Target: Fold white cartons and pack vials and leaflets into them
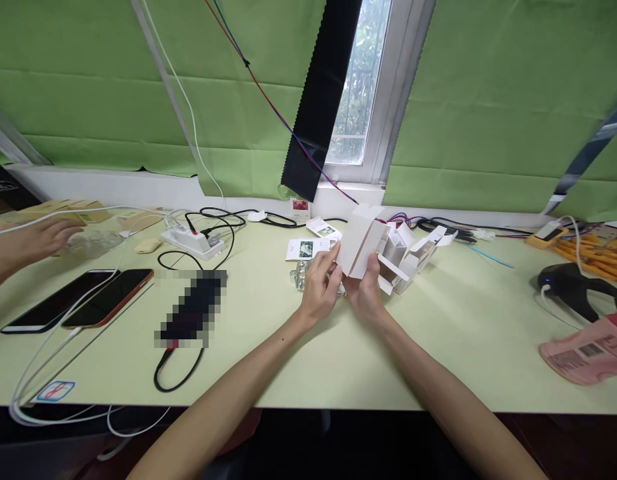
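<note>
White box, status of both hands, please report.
Left hand and right hand both grip white box above table. Open cartons just behind. Another person's hand far left.

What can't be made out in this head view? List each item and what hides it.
- Pixelated block on the table: blurred out, the object beneath unreadable.
- Small white carton in the left hand and right hand: contents hidden by its walls.
- Printed cards: text too small.
- Another person's hand: arm cut off by the left edge.
- Pink package: cut off by the right edge.
</note>
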### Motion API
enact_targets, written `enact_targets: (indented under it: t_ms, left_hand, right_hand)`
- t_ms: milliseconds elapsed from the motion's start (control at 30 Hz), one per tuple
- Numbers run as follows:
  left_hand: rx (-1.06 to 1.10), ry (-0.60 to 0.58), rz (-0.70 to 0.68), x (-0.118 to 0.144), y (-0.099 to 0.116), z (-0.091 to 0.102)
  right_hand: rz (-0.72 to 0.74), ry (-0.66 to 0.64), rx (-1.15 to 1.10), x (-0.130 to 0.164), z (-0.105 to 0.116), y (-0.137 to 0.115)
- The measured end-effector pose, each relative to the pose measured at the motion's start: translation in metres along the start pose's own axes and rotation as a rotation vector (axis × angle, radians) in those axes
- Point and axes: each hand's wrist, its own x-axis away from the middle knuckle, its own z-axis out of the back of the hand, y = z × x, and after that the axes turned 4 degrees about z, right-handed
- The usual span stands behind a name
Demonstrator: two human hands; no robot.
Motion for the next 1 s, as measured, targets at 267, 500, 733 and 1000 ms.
enact_targets:
  t_ms: [267,500,733,1000]
  left_hand:
    - [-0.012,-0.002,0.005,-0.0005,0.0002,0.0001]
    - [-0.006,0.005,0.01,-0.0006,0.0003,0.0001]
    - [0.03,0.003,0.015,-0.0006,-0.0013,-0.0009]
    - [0.03,-0.029,0.065,-0.0002,0.0017,0.0003]
  right_hand:
    - [-0.015,0.011,0.026,0.001,0.0001,-0.0007]
    - [-0.005,-0.011,0.055,0.0007,0.0008,0.0006]
    - [-0.017,-0.014,0.049,0.0021,0.0003,-0.0008]
    - [-0.025,-0.012,0.06,0.0007,0.0011,0.0005]
